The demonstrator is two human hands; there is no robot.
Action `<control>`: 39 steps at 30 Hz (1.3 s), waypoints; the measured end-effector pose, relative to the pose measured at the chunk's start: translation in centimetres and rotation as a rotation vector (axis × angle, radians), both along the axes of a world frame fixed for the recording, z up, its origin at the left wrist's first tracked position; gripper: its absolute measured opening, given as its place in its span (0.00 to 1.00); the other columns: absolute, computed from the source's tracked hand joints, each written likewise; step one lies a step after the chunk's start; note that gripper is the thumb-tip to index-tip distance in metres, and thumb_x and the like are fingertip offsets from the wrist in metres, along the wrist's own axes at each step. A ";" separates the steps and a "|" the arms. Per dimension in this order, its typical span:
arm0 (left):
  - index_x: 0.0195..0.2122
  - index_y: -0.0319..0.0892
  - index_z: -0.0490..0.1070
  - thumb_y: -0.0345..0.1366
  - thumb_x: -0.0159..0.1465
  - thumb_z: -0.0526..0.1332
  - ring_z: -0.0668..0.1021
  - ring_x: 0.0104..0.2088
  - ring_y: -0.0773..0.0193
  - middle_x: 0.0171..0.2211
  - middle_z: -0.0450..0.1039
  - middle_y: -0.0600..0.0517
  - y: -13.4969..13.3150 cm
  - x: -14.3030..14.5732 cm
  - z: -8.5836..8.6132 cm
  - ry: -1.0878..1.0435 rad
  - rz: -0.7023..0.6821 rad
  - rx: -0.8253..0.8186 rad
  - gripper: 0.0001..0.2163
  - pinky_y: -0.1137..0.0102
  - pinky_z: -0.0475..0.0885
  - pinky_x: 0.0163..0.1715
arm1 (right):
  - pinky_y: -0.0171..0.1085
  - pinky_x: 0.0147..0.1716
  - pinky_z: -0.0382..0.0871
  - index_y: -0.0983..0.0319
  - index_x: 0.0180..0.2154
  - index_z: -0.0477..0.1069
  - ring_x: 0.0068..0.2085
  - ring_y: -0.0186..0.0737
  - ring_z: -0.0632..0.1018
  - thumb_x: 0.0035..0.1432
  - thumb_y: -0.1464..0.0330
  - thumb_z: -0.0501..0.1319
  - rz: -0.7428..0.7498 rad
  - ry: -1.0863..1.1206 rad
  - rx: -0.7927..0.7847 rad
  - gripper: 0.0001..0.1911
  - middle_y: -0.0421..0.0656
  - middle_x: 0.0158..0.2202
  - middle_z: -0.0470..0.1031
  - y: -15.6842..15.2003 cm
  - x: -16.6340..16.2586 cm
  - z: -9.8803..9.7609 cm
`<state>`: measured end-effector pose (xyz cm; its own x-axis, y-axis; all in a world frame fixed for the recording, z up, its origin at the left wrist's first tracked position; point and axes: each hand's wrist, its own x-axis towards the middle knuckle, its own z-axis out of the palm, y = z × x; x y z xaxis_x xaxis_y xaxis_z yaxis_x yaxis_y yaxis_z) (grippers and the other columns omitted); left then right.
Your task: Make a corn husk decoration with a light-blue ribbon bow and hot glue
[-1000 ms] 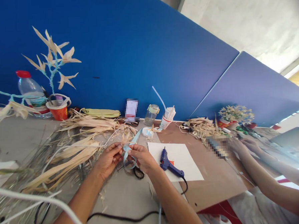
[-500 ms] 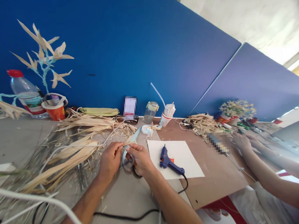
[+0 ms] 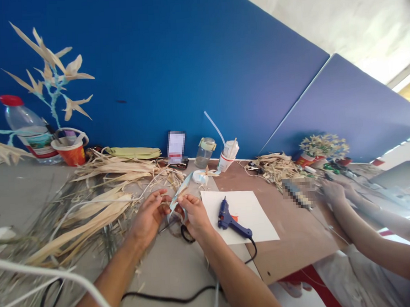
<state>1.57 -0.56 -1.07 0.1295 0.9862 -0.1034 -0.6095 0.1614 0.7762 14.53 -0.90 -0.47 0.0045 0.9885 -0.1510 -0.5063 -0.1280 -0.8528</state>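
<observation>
Pinched between the thumb and fingers of my right hand (image 3: 195,217) is a light blue tape (image 3: 186,182), which runs back toward a white roll (image 3: 199,177). A pale husk piece lies against the tape at the fingertips; its full shape is hidden. My left hand (image 3: 149,218) is just left of the tape, fingers apart and slightly curled, the fingertips close to it. Under my hands are scissors (image 3: 187,234), partly covered. To the right, a blue glue gun (image 3: 229,220) lies on a white sheet (image 3: 263,219).
Dried corn husks (image 3: 88,223) and thin stems spread over the left side. A bottle (image 3: 35,139), a red cup (image 3: 70,153) with a husk-flower branch, a phone (image 3: 176,146) and a jar (image 3: 205,152) stand along the blue partition. Another person's hands (image 3: 334,195) are at the right.
My left hand has loosened from the tape and its fingers have spread, moving slightly left. My right hand still pinches the tape. The view has shifted slightly.
</observation>
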 end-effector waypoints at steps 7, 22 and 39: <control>0.32 0.35 0.73 0.27 0.64 0.56 0.77 0.23 0.66 0.24 0.74 0.50 0.7 -1.3 0.3 -0.133 0.034 -0.357 0.07 0.70 0.76 0.26 | 0.30 0.22 0.55 0.62 0.21 0.69 0.21 0.28 0.63 0.40 0.60 0.72 0.150 -0.005 0.114 0.16 0.35 0.17 0.66 -0.2 0.1 -0.1; 0.34 0.41 0.67 0.35 0.50 0.73 0.69 0.17 0.74 0.21 0.68 0.60 -0.7 -0.4 0.9 0.028 -0.271 -0.050 0.15 0.75 0.68 0.21 | 0.30 0.23 0.60 0.62 0.21 0.70 0.22 0.29 0.65 0.42 0.61 0.71 0.128 -0.138 0.176 0.14 0.35 0.19 0.68 -0.1 0.3 -0.6; 0.35 0.44 0.63 0.36 0.56 0.61 0.75 0.29 0.64 0.28 0.70 0.57 0.5 1.0 -1.9 0.694 0.268 0.280 0.08 0.69 0.68 0.32 | 0.32 0.21 0.51 0.62 0.20 0.66 0.20 0.29 0.59 0.49 0.63 0.61 -0.095 -0.442 0.136 0.12 0.33 0.16 0.60 -0.5 -1.2 -1.4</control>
